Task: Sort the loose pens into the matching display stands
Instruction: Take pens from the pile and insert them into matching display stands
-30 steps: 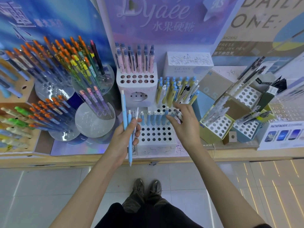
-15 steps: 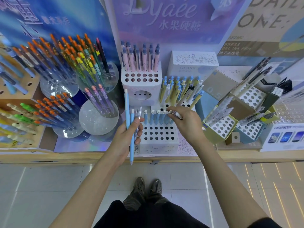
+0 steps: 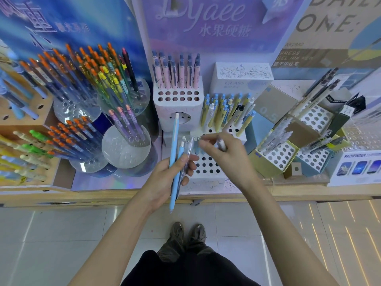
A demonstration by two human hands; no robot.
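Note:
My left hand (image 3: 169, 178) grips a small bunch of loose pens, led by a long light blue pen (image 3: 173, 149) standing upright, with a shorter blue one and a clear one beside it. My right hand (image 3: 224, 159) hovers over the white stand with round holes (image 3: 206, 168) and pinches a pale, blurred pen (image 3: 221, 144) between its curled fingers. Its fingertips reach toward the tops of the pens in my left hand. Behind it, yellow and blue pens (image 3: 222, 112) fill the stand's upper tier.
A white stand with pink pens (image 3: 178, 79) stands behind. Clear round holders of orange-capped pens (image 3: 86, 69) crowd the left. Cardboard stands with holes (image 3: 278, 155) sit to the right. The wooden shelf edge (image 3: 288, 196) runs across, with tiled floor and my shoes below.
My right hand has drawn left and toward me from the yellow-blue pens, carrying a pale pen toward the bunch. My left hand has stayed nearly still.

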